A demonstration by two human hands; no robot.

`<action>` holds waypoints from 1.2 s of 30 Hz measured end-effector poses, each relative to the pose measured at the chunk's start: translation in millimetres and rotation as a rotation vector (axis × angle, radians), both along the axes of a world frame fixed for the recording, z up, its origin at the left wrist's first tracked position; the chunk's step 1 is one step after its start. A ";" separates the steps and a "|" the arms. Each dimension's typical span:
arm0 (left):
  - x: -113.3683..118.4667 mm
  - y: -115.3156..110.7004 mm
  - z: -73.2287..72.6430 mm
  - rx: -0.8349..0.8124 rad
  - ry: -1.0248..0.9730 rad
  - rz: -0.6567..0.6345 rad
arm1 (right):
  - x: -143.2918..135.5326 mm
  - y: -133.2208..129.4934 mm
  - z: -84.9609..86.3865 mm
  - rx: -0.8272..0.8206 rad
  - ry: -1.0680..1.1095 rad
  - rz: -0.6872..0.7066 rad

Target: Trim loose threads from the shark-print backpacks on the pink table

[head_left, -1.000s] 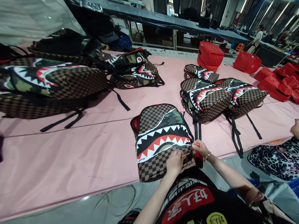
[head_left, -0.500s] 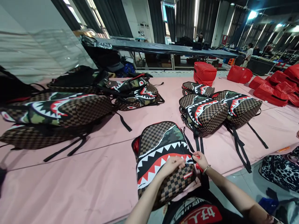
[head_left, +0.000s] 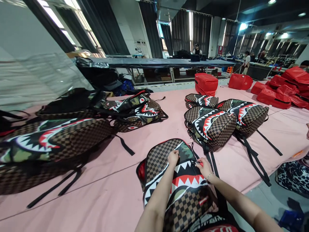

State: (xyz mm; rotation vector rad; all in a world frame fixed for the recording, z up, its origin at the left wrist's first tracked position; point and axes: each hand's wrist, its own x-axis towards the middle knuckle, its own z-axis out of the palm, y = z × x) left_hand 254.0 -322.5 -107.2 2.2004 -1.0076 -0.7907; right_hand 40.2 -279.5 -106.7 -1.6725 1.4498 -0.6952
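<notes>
A brown checkered backpack with a camouflage patch and a red and white shark mouth lies in front of me, its lower end against my body. My left hand is closed on the backpack's upper front; what its fingers hold, if anything, is too small to tell. At the backpack's right edge, my right hand pinches a red thing, with small dark pieces beside the fingertips. Red lining shows at the backpack's left side.
Similar backpacks lie in a pile at the left and in a group at the right. Several red bags sit farther back on the pink-covered table. People are in the background.
My left hand has moved up the backpack and its fingers have closed. My right hand still holds the red thing, now nearer the backpack's top. The camera view has shifted.
</notes>
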 end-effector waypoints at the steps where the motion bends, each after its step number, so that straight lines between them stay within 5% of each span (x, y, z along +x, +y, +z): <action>1: 2.6 -5.9 -1.0 0.009 -0.025 -0.004 | 8.8 -6.8 1.0 -0.024 0.032 -0.006; 9: 8.5 -46.3 -6.0 0.005 -0.191 -0.073 | 67.0 -64.2 0.9 -0.100 0.271 -0.083; 16: 13.8 -70.1 -8.6 0.022 -0.276 -0.202 | 92.3 -99.6 -16.8 -0.119 0.389 -0.057; 23: 25.8 -69.9 -15.7 0.055 -0.284 -0.245 | 105.9 -120.0 -24.7 -0.097 0.425 0.064; 28: 24.1 -72.8 -4.7 0.091 -0.315 -0.269 | 111.9 -125.0 -14.1 -0.076 0.409 0.118; 33: 33.5 -66.2 3.8 0.082 -0.336 -0.322 | 116.4 -125.0 2.4 -0.030 0.313 0.022; 36: 43.3 -55.1 -1.6 -0.089 -0.073 -0.202 | 103.7 -117.9 2.7 -0.023 0.232 -0.079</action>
